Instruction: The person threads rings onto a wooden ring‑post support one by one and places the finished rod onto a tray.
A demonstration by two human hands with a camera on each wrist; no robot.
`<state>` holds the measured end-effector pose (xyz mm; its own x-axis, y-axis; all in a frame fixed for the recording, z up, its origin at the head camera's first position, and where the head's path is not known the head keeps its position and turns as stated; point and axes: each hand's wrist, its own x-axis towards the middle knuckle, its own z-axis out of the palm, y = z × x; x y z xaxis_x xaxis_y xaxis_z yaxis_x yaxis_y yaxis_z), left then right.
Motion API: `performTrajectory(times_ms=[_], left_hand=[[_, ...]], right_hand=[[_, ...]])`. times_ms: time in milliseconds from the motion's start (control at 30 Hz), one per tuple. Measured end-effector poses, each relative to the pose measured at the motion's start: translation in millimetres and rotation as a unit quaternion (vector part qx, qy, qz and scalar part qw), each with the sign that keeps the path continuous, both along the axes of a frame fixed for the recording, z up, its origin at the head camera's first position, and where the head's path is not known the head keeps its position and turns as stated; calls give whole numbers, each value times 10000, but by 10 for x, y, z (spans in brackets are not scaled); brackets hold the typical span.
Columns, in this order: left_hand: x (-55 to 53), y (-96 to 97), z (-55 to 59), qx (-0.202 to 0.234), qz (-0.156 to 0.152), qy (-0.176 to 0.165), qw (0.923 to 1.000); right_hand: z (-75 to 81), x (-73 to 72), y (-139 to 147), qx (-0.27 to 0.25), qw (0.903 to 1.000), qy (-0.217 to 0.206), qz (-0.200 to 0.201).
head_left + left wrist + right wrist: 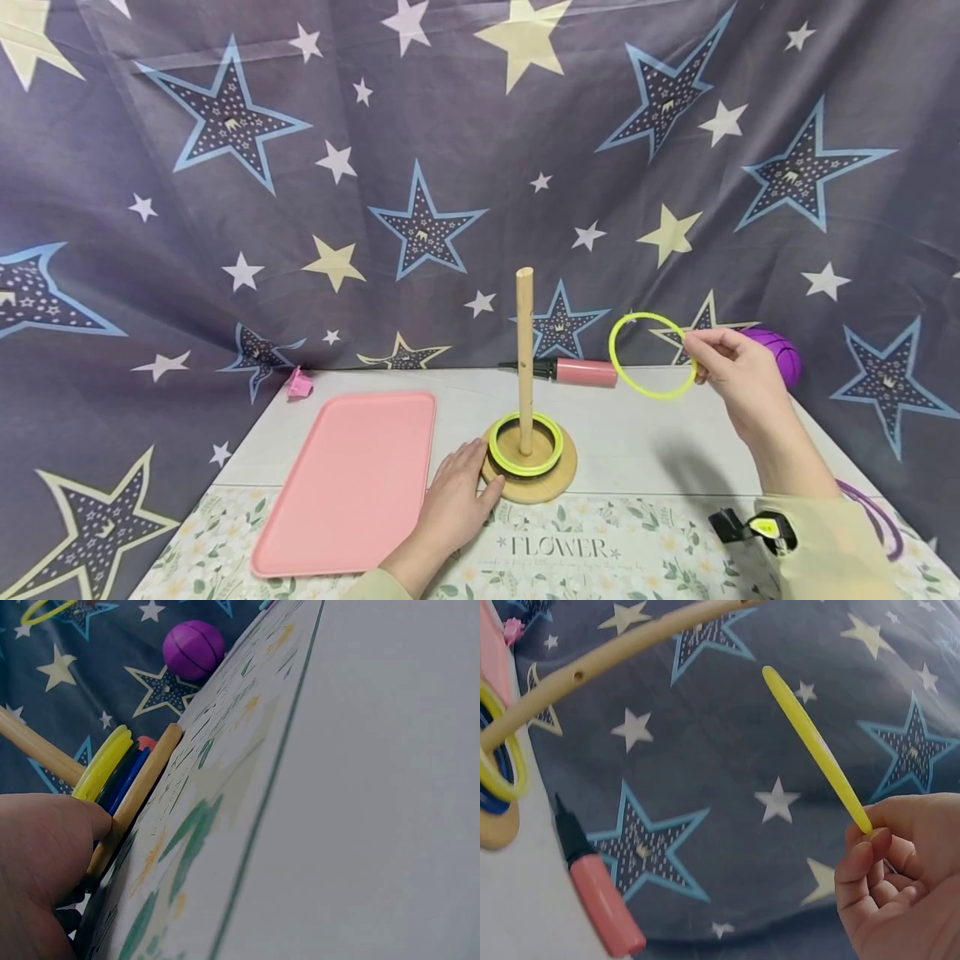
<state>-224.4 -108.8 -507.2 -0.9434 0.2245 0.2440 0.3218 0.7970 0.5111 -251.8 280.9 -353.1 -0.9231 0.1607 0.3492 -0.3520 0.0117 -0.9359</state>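
A wooden ring-toss stand [525,350] has an upright peg on a round base. Around the peg's foot lies a stack of rings [105,761], yellow on top with black and blue ones below. My left hand [453,500] holds the base's left edge, its thumb [94,817] against the rim beside the rings. To the right of the peg, my right hand [742,379] pinches a thin yellow ring [613,358] between thumb and fingertips, raised above the table. Seen edge-on, that ring [810,739] tilts up from the fingers in the right wrist view.
A pink tray [352,483] lies left of the stand. Behind stands a starry curtain, with a pink-and-black hand pump [585,372] along its foot. A purple ball [783,358] sits back right, a small pink object [299,383] back left, and purple loops [881,517] at the right edge.
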Motion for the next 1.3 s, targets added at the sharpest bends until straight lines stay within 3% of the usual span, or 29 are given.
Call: performTrajectory(times_ms=[367,633,1000,1300], left_hand=[[4,7,23,41,7,-48,10000],[-25,-9,-15,-9,26,-44,10000],[3,0,12,51,18,-36,10000],[6,13,18,90,33,-86,9999]], right_hand=[[359,17,-342,-307,9968,190,717],[582,3,-552,-463,9935,385,968],[777,-35,-862,-386,9937,534,912],[805,-99,-1093,-419,9944,645,728]])
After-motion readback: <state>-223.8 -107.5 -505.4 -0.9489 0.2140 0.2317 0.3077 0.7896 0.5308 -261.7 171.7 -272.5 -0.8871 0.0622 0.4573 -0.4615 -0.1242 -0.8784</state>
